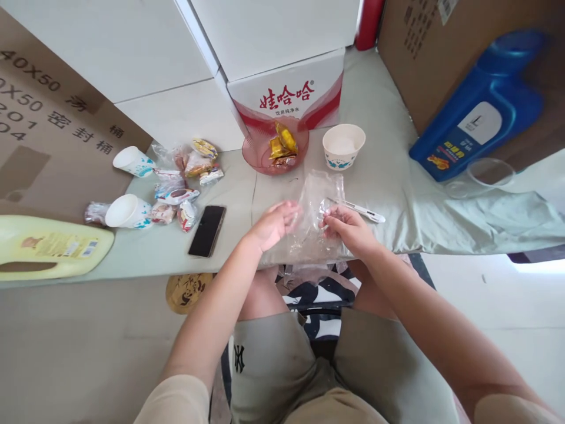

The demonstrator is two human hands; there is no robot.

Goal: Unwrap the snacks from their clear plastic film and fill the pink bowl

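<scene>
Shorts [273, 353]: nearest, below table [238, 247].
Bag [306, 235]: table's near side, between hands; likely light, limp, slippery; best gripped by edge.
Right hand [348, 228]: pinching bag.
Left hand [276, 225]: fingers loosely spread.

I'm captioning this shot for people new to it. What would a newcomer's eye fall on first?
Probably the big blue bottle at the right, in front of a cardboard box. Next, the pink see-through bowl with yellow packets, before the white box with red lettering at the back. Then, front and centre, the right hand holding a clear plastic bag.
</scene>
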